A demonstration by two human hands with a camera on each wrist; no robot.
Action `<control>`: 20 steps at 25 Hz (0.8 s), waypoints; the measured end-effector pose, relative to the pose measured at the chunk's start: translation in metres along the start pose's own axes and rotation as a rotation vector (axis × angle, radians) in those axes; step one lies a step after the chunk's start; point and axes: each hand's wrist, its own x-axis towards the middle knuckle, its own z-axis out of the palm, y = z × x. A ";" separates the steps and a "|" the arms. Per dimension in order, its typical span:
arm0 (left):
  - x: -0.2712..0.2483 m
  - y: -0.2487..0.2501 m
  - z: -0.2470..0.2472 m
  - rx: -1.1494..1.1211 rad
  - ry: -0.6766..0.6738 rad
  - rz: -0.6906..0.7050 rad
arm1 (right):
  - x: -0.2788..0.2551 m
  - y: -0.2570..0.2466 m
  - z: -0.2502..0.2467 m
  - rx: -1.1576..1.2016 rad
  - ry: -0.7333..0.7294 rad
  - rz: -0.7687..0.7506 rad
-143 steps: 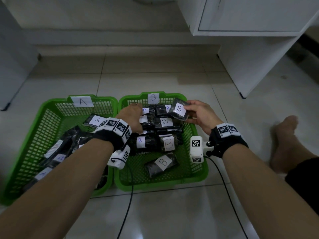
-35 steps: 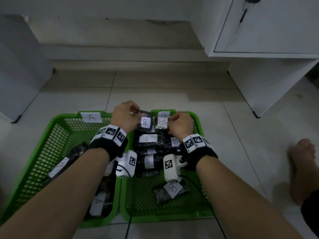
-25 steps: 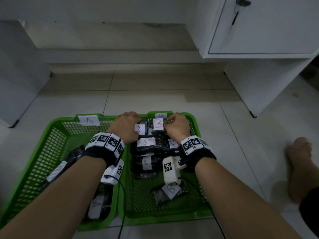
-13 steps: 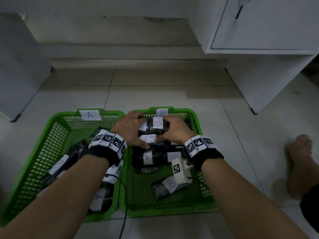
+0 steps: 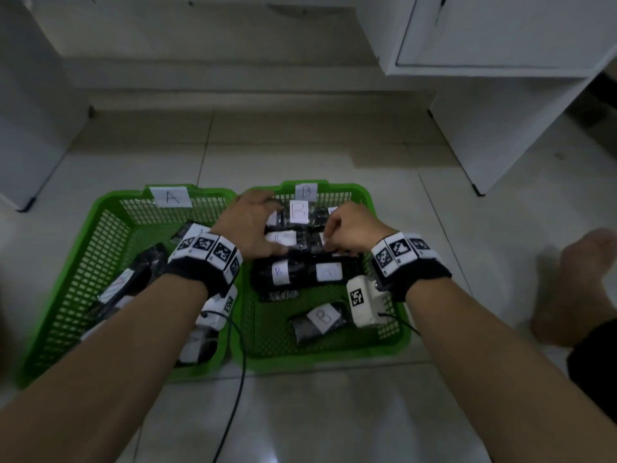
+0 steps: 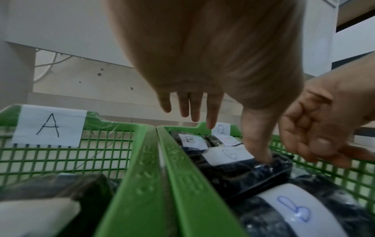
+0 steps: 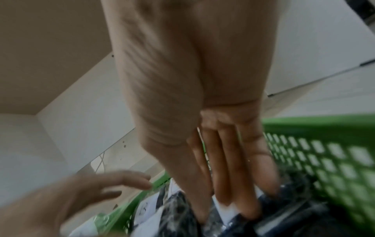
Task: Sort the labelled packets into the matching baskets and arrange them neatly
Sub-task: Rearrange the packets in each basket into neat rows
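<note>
Two green baskets stand side by side on the floor: basket A (image 5: 110, 203) on the left, basket B (image 5: 365, 197) on the right. Dark packets with white B labels lie in rows in basket B, a red-lettered one (image 5: 298, 212) at the back. My left hand (image 5: 253, 225) is spread over the second row, its thumb (image 6: 257, 144) pressing on a dark packet (image 6: 239, 170). My right hand (image 5: 347, 225) has curled fingers, and its fingertips (image 7: 233, 200) and thumb pinch a neighbouring B packet (image 5: 322, 242). One B packet (image 5: 317, 320) lies alone near the front. A-labelled packets (image 5: 133, 279) lie loosely in basket A.
A white cabinet (image 5: 500, 128) stands at the back right and another white unit (image 5: 26, 111) at the left. A bare foot (image 5: 581, 282) rests on the tiles right of basket B. A black cable (image 5: 233, 396) trails between the baskets towards me.
The red-lettered B packet that both hands held up now lies in the back row. Both hands dropped to the second row; the right hand's fingers have curled.
</note>
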 end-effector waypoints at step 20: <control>-0.023 0.041 0.013 0.073 -0.272 -0.001 | -0.044 0.014 0.054 -0.498 -0.656 -0.114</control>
